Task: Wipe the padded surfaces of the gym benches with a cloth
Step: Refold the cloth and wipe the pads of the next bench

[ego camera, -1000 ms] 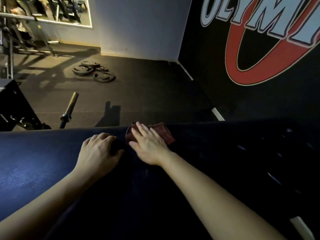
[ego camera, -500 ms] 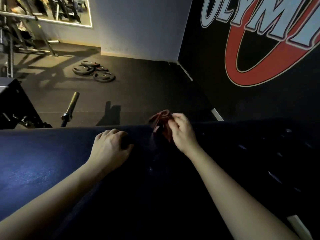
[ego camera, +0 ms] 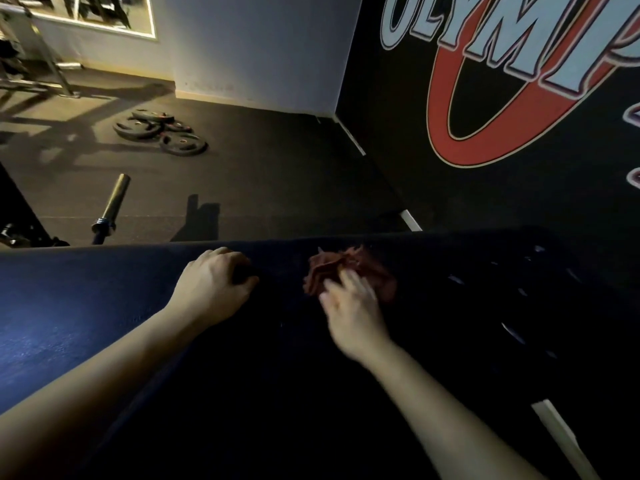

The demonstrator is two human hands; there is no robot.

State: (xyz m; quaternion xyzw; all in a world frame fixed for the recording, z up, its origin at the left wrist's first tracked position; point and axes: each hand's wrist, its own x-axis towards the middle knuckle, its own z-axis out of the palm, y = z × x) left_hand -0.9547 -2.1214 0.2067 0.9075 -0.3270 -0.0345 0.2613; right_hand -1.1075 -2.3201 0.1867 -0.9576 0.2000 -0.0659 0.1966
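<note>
A wide dark blue padded bench surface (ego camera: 86, 306) fills the lower half of the head view. A crumpled dark red cloth (ego camera: 370, 266) lies on the pad close to its far edge. My right hand (ego camera: 353, 313) is blurred by motion; its fingers reach forward, fairly straight, onto the near side of the cloth. My left hand (ego camera: 214, 285) rests on the pad to the left of the cloth, about a hand's width away, with fingers curled under and nothing in them.
Beyond the pad's far edge, the dark rubber floor holds a barbell end (ego camera: 112, 206) and a pile of weight plates (ego camera: 162, 131). A black wall with a red and white logo (ego camera: 502, 98) stands on the right. A rack frame (ego camera: 31, 64) stands far left.
My right hand had lifted the cloth in a pinch at the pad's far edge; now the cloth lies crumpled on the pad and the hand has drawn back toward me. The left hand stays put.
</note>
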